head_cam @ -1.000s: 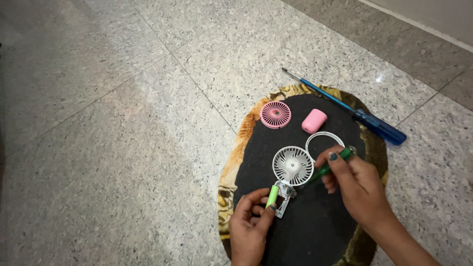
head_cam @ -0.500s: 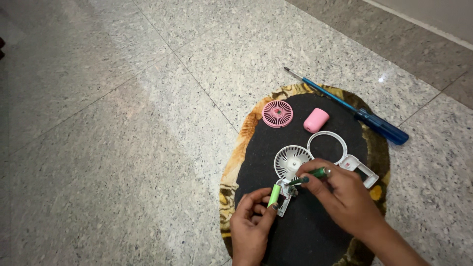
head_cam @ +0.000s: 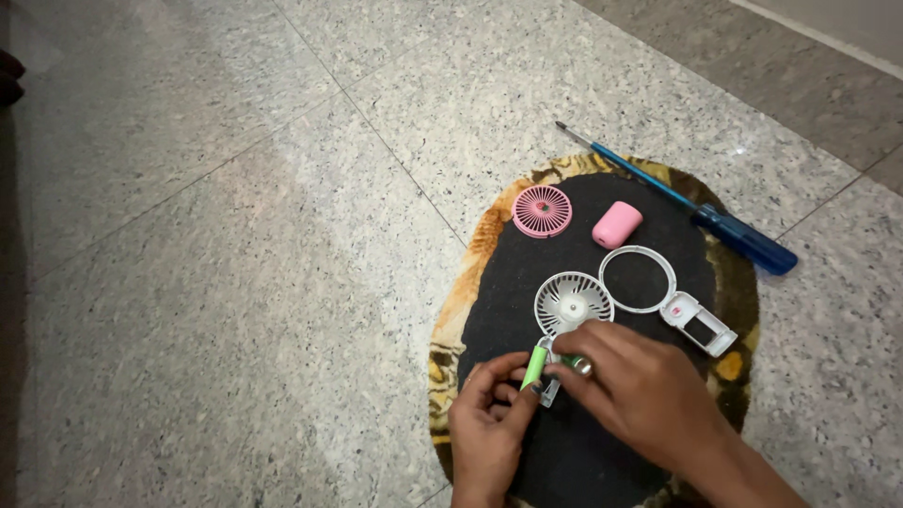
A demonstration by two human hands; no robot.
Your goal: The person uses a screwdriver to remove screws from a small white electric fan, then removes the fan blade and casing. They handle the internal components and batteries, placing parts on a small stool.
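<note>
Fingers of the left hand [head_cam: 489, 428] pinch a light green battery [head_cam: 535, 366] beside the white fan body [head_cam: 570, 304]. Right hand [head_cam: 640, 390], just right of it, grips a small green screwdriver [head_cam: 576, 363] against the fan's handle.

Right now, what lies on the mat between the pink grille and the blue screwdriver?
In the head view, only the small pink cap lies between the pink grille and the blue screwdriver, resting on the black mat, apart from both.
</note>
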